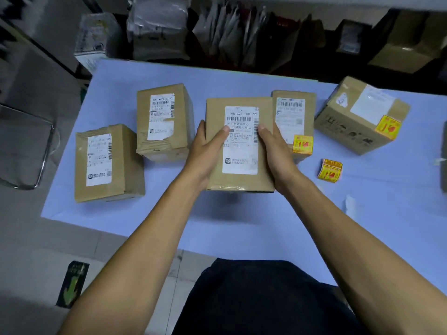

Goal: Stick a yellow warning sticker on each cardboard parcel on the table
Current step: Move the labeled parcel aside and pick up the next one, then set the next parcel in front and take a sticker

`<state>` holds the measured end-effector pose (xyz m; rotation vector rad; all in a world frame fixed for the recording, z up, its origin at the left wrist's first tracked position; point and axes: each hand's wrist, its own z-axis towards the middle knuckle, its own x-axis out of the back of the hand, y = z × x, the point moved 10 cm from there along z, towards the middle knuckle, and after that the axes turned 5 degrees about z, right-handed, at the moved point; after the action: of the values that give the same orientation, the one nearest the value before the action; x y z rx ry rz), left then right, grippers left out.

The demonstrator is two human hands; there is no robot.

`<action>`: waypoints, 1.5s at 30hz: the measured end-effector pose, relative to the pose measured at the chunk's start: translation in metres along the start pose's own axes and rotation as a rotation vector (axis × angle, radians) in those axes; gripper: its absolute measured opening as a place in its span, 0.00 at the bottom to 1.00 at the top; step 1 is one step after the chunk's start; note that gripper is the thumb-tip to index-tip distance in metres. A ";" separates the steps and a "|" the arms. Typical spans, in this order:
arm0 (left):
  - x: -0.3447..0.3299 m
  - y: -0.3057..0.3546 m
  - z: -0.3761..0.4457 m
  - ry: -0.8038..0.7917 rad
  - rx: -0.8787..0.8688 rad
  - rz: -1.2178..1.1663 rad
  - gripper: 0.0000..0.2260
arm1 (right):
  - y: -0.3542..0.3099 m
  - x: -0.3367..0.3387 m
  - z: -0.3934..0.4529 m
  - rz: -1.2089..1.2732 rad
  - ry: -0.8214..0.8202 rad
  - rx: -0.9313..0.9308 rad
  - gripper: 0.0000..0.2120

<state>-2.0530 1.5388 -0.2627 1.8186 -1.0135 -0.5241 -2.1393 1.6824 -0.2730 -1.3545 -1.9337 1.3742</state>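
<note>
Thumbs are sitting on top of the middle parcel (239, 143), both pressing down on its white shipping label (240, 140), with the rest of the fingers wrapping around the sides and underneath, so both hands are properly gripping it. Left hand (205, 151) is clamping the 9 o'clock side, right hand (275, 153) is clamping the 3 o'clock side. Can't tell if the box is lifting off the table (242, 226) or just resting on it, tbh.

Around it, going by the clock from that box: two more parcels are sitting out at 9 o'clock, one nearer (108, 163) and one further back (164, 122), neither showing any yellow. Just beside the held box at 2 o'clock, a narrow parcel (292, 117) is already wearing a yellow warning sticker (302, 144) at its near corner. Further out toward 2 o'clock a bigger box (360, 114) is carrying a sticker (388, 127) on its edge too. Sticker roll (331, 170) is lying on the table at 3 o'clock, near the right wrist but not touching.
</note>
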 end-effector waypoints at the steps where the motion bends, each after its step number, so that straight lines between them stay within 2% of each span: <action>1: -0.003 -0.008 -0.014 0.001 0.000 -0.004 0.16 | 0.006 0.004 -0.014 0.003 -0.007 0.002 0.20; 4: -0.015 -0.034 -0.052 0.007 0.026 0.002 0.18 | 0.030 0.021 -0.050 0.013 -0.028 -0.015 0.19; 8: -0.037 -0.063 -0.090 0.008 0.038 0.020 0.13 | 0.055 0.052 -0.088 0.002 -0.028 -0.044 0.22; 10: -0.050 -0.074 -0.106 0.012 0.037 0.033 0.11 | 0.067 0.069 -0.101 -0.016 -0.023 -0.070 0.25; 13: -0.068 -0.094 -0.118 0.005 0.068 0.063 0.10 | 0.090 0.095 -0.112 -0.061 0.005 -0.158 0.37; 15: -0.079 -0.107 -0.119 -0.005 0.098 0.093 0.09 | 0.105 0.109 -0.116 -0.100 0.017 -0.210 0.39; 20: -0.096 -0.123 -0.107 -0.012 0.135 0.194 0.18 | 0.120 0.131 -0.108 -0.230 0.027 -0.257 0.36; 25: -0.107 -0.123 -0.085 -0.034 0.143 0.243 0.19 | 0.105 0.145 -0.094 -0.320 0.048 -0.213 0.33; 27: -0.112 -0.124 -0.079 -0.036 0.152 0.302 0.24 | 0.096 0.157 -0.091 -0.367 0.084 -0.181 0.29; 29: -0.108 -0.114 -0.077 0.040 0.073 0.551 0.32 | 0.080 0.179 -0.089 -0.459 0.215 -0.068 0.19; 31: -0.115 -0.083 -0.079 0.096 -0.203 0.943 0.34 | 0.063 0.204 -0.091 -0.548 0.408 0.044 0.13; 33: -0.148 -0.065 -0.086 -0.033 -0.489 1.264 0.33 | 0.059 0.222 -0.087 -0.671 0.513 0.068 0.12; 34: -0.165 -0.067 -0.087 -0.129 -0.561 1.366 0.32 | 0.058 0.226 -0.081 -0.736 0.518 0.070 0.13; 35: -0.177 -0.073 -0.086 -0.206 -0.585 1.432 0.32 | 0.058 0.227 -0.075 -0.794 0.507 0.079 0.14; 37: -0.187 -0.080 -0.081 -0.262 -0.571 1.486 0.32 | 0.056 0.224 -0.062 -0.893 0.473 0.121 0.15; 42: -0.182 -0.082 -0.077 -0.224 -0.591 1.487 0.32 | 0.059 0.208 -0.038 -1.092 0.414 0.204 0.14; 45: -0.182 -0.083 -0.077 -0.205 -0.604 1.481 0.32 | 0.062 0.209 -0.029 -1.123 0.440 0.174 0.18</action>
<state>-2.0666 1.7464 -0.3157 0.2099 -1.7514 -0.0295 -2.1811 1.8817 -0.3565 -0.2723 -1.7133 0.5842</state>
